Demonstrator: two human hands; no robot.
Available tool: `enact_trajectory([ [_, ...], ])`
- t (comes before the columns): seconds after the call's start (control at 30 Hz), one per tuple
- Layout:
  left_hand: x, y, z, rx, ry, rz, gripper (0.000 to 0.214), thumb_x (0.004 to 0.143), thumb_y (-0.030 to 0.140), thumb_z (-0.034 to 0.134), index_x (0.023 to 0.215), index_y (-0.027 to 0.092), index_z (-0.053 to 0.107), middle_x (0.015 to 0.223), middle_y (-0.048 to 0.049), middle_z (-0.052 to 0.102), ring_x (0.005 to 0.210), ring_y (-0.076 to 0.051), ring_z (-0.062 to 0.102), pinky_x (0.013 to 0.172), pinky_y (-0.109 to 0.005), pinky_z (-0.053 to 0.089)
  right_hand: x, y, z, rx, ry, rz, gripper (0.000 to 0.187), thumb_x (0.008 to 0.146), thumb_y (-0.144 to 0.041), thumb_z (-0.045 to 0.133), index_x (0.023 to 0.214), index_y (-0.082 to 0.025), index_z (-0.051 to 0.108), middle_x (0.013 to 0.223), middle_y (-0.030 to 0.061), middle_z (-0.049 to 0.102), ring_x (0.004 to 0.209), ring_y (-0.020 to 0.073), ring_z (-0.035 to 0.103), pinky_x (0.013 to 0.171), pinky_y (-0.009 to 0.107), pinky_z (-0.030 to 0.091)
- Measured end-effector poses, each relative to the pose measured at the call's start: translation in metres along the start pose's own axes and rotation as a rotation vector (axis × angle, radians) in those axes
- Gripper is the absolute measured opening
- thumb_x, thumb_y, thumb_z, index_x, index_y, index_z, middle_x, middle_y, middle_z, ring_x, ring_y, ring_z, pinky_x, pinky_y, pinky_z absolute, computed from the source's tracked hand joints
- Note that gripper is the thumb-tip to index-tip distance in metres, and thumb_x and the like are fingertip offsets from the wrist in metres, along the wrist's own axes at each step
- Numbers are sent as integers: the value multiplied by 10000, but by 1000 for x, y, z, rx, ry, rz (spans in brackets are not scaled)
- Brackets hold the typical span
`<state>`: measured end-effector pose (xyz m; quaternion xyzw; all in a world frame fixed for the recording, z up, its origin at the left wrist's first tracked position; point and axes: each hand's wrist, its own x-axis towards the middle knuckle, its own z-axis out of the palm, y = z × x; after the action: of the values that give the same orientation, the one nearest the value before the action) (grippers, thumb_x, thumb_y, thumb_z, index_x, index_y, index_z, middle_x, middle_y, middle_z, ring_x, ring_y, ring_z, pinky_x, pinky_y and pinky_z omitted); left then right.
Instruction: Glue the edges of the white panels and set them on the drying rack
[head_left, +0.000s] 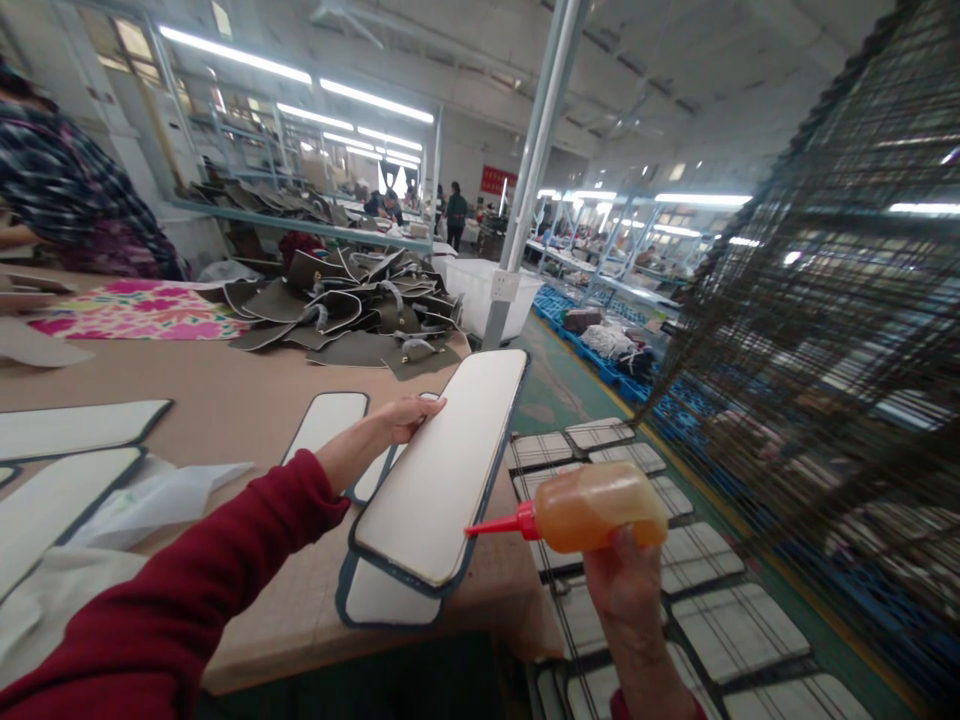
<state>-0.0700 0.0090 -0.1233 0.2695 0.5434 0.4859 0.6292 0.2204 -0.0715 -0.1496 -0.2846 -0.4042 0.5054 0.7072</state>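
My left hand [411,416] is closed on the left edge of a long white panel [450,460] with rounded corners and a dark border. The panel is held tilted over other panels of the same kind on the table. In my right hand [626,580] is a squeeze bottle [600,505] of amber liquid, lying almost level. Its red nozzle points left, and the tip is at the panel's lower right edge; I cannot tell whether it touches. Beneath the held panel, another white panel [390,597] partly shows.
More white panels [67,500] lie at the left of the brown table [255,400]. Dark cut pieces [352,300] are heaped at its back. Panels on a wire rack [705,560] stand at the right, below a leaning mesh rack [810,250]. A person [67,180] stands at the far left.
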Motion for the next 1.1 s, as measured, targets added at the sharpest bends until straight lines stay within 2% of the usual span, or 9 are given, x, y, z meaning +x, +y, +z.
enact_trajectory([
  [0.1, 1, 0, -2, -7, 1, 9, 54, 771, 143, 692, 720, 128, 699, 548, -59, 681, 502, -182, 598, 517, -285, 505, -1, -1, 2, 7, -28, 24, 770, 596, -451, 810, 1277, -234, 524, 1065, 127, 718, 858, 294, 705, 798, 470, 564],
  [0.33, 1, 5, -6, -47, 50, 38, 77, 716, 152, 751, 715, 98, 698, 601, -75, 693, 512, -190, 610, 540, -308, 514, -3, 0, 1, 13, -39, 15, 680, 610, -451, 805, 1210, -232, 573, 1027, 120, 728, 820, 281, 707, 769, 461, 571],
  [0.5, -1, 9, -6, -91, 136, 1, 31, 779, 114, 685, 785, 88, 700, 551, -52, 668, 467, -173, 587, 502, -290, 510, -3, 0, 2, 39, -37, 19, 655, 598, -441, 814, 1176, -227, 592, 989, 113, 734, 821, 283, 706, 761, 462, 571],
  [0.77, -4, 11, -11, -154, 235, -9, 99, 836, 104, 614, 896, 70, 685, 518, -33, 648, 420, -160, 563, 481, -285, 518, -4, 4, -1, 31, 20, -63, 558, 642, -401, 791, 1129, -200, 609, 920, 89, 740, 827, 261, 706, 786, 430, 567],
  [0.93, 1, 9, -15, -216, 329, 25, 121, 853, 111, 593, 923, 70, 683, 532, -32, 651, 428, -165, 577, 460, -266, 505, -16, 15, 0, 36, 144, -71, 406, 664, -347, 783, 1024, -212, 652, 825, 25, 740, 751, 178, 697, 708, 290, 562],
  [1.03, 4, 9, -14, -231, 379, 62, 129, 871, 117, 571, 937, 82, 676, 521, -22, 641, 433, -160, 583, 455, -251, 498, -19, 18, 12, 113, 245, 34, 357, 657, -388, 779, 950, -212, 678, 789, 21, 744, 697, 183, 692, 643, 293, 566],
  [1.1, 4, 8, -10, -227, 408, 102, 114, 880, 111, 560, 916, 86, 665, 485, -3, 615, 407, -144, 563, 435, -233, 481, -10, 15, 26, 177, 263, 69, 348, 672, -425, 761, 933, -208, 684, 827, 32, 748, 720, 194, 694, 646, 311, 570],
])
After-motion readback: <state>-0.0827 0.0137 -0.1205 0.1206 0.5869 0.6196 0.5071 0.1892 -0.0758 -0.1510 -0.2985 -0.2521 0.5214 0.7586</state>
